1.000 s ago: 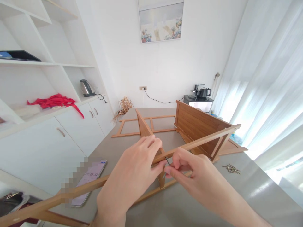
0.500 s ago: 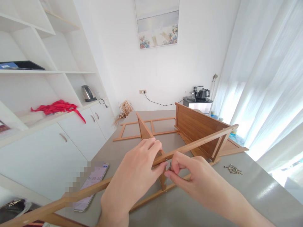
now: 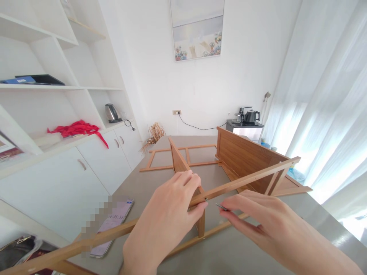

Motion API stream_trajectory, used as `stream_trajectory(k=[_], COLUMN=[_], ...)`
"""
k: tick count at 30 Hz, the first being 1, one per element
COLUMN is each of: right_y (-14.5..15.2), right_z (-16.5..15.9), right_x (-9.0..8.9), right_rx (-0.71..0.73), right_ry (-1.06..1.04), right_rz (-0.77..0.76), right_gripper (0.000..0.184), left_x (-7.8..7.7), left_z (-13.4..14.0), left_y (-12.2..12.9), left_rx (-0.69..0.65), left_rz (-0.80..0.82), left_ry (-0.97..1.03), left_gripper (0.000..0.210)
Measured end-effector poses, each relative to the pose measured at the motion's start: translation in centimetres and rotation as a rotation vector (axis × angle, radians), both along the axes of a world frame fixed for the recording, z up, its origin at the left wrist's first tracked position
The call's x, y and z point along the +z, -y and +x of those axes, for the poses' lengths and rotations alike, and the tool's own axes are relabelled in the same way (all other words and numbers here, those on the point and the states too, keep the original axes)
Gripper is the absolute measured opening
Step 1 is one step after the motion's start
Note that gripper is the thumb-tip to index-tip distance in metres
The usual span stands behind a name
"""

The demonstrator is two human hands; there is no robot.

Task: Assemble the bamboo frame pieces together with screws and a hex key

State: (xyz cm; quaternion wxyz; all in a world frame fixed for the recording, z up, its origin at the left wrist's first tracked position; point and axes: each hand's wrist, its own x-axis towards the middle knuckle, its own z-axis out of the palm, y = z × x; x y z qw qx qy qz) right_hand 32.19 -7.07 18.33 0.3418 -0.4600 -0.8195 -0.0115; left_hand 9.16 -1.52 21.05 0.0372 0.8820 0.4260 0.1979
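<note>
My left hand (image 3: 169, 208) is closed around the joint of a wooden frame, where a long rail (image 3: 243, 180) meets a shelf board (image 3: 179, 157). Its thumb presses beside a small bolt head (image 3: 206, 199) in the rail. To the right, my right hand (image 3: 259, 219) pinches a thin metal hex key (image 3: 220, 206) between thumb and forefinger. The key's tip is apart from the bolt. Most of the key is hidden by the fingers.
A wide brown panel (image 3: 252, 156) stands in the frame at the right. Behind, a flat ladder-like wooden frame (image 3: 163, 168) lies on the grey table (image 3: 229, 252). A phone (image 3: 114, 225) showing a timer lies at the left, under a rail.
My right hand has moved right, drawing the hex key away from the bolt and tilting it flatter. The loose bolts at the right are now hidden. My left hand keeps its hold.
</note>
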Motion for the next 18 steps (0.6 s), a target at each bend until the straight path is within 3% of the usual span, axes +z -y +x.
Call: stream_trajectory(k=[5, 18], right_y=[-0.4, -1.1], right_z=[-0.9, -0.5], right_x=[0.8, 0.5], right_rx=[0.171, 0.153], right_ry=[0.092, 0.188], right_rz=[0.003, 0.049], right_gripper=[0.018, 0.019], left_x=[0.0, 0.0], left_z=[0.1, 0.1], left_y=[0.0, -0.1], left_rx=[0.005, -0.004], left_rz=[0.004, 0.008], left_ry=[0.001, -0.017], left_gripper=[0.016, 0.018])
